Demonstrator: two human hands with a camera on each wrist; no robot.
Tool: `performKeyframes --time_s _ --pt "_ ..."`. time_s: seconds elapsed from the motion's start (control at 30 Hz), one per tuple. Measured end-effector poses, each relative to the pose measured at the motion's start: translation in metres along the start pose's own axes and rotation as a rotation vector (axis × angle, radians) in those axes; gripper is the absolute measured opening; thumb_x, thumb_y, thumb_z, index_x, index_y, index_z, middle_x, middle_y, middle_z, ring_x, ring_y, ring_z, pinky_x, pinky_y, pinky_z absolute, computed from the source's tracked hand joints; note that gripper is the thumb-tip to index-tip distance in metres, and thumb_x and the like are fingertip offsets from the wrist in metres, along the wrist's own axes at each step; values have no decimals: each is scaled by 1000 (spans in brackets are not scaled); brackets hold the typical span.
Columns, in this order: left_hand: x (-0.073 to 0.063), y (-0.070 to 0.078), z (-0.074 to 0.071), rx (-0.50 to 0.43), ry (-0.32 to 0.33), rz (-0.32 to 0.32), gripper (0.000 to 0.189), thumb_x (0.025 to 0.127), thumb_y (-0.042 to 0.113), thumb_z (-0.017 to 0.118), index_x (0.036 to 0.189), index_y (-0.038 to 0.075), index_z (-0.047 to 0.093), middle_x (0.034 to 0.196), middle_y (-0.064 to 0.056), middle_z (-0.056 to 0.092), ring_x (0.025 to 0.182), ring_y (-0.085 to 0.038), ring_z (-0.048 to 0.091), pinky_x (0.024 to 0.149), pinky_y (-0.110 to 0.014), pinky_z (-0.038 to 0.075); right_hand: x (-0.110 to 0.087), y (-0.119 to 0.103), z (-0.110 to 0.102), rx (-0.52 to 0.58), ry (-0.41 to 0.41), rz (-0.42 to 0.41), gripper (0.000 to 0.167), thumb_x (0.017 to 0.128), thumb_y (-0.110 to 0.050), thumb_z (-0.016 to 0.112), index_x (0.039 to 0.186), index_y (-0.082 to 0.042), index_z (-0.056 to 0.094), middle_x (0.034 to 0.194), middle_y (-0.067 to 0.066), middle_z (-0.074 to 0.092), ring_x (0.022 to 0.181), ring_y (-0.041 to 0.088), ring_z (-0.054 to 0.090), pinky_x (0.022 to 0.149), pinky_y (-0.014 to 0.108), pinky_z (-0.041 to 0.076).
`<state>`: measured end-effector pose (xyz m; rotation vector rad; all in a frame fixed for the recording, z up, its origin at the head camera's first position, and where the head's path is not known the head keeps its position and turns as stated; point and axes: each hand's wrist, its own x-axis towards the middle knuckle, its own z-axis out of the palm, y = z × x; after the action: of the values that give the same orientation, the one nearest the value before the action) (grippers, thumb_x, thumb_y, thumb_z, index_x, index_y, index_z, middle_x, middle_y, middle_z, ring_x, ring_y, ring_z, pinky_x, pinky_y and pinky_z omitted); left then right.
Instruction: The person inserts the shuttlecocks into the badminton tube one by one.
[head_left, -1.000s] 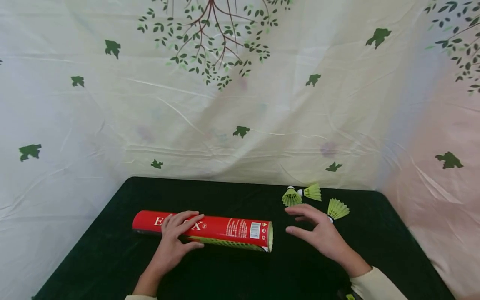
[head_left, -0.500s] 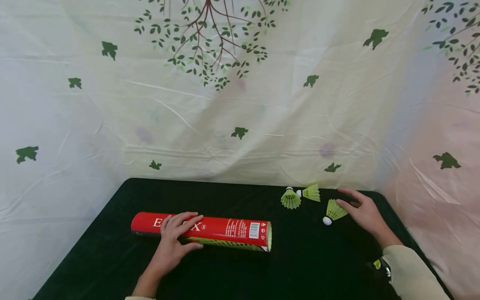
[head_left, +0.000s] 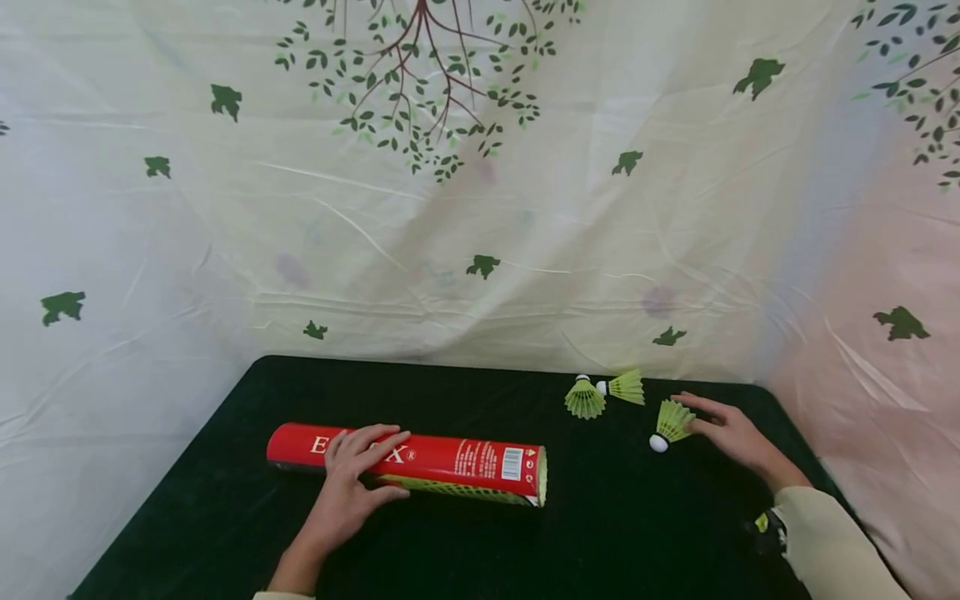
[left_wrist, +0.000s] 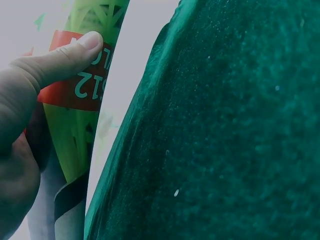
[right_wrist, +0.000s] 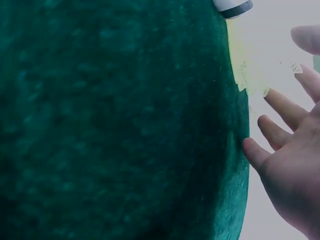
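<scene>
A red shuttlecock tube (head_left: 480, 460) lies on its side on the dark green cloth in the head view, its end facing right. My left hand (head_left: 351, 471) grips it from above, fingers over the top and thumb along the near side. In the left wrist view the thumb (left_wrist: 70, 57) presses on an orange band round a see-through green stretch of the tube (left_wrist: 75, 125). At the right, my right hand (head_left: 738, 437) reaches to a yellow shuttlecock (head_left: 673, 421), fingers extended and parted, fingertips right at its feathered skirt. The right wrist view shows that shuttlecock's white cork (right_wrist: 234, 7), with the skirt washed out.
Two more yellow shuttlecocks, one pointing away (head_left: 585, 400) and one sideways (head_left: 626, 387), lie close together at the table's back edge. A pale curtain (head_left: 480, 208) with leaf prints hangs behind and at both sides. The green cloth (head_left: 585, 533) covers the table.
My right hand has moved right and away, from near the tube's end past the third shuttlecock to its skirt, the fingers lowering lately. The left hand and tube have stayed put.
</scene>
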<state>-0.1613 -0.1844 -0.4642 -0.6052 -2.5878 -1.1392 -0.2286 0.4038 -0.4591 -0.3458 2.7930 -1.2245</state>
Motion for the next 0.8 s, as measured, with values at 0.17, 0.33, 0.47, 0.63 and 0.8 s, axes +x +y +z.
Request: performKeyframes --time_s 0.17,0.33,0.47,0.63,0.8 --pt "0 1 -1 6 1 0 83 69 17 93 140 39 57 143 3 50 130 -28 40 108 -67 8 -2 3 1 -12 -1 15 52 102 -20 57 147 4 45 155 31 32 137 52 32 99 67 38" --pt "0 1 -1 7 -3 -2 83 69 19 93 141 39 57 143 3 50 130 -28 40 108 -68 7 -9 4 3 -46 8 -1 53 103 -22 57 147 5 44 150 32 40 133 49 40 97 61 43" --pt "0 2 -1 7 -8 -6 82 69 19 93 141 39 57 144 3 49 130 -28 40 108 -68 7 -15 1 8 -25 -7 -18 61 103 -23 59 152 4 34 149 34 38 132 54 40 98 65 41" --pt "-1 2 -1 5 -6 -8 82 69 19 92 141 39 57 143 3 49 130 -28 39 108 -67 7 -21 -10 14 -2 -32 4 76 101 -26 62 158 -1 20 155 37 24 135 60 29 101 73 31" --pt "-2 1 0 -5 -5 -8 82 69 19 92 141 39 57 144 2 49 130 -28 39 108 -68 7 -29 -22 20 -47 -72 59 84 99 -33 64 159 1 15 154 40 22 134 61 31 100 72 33"
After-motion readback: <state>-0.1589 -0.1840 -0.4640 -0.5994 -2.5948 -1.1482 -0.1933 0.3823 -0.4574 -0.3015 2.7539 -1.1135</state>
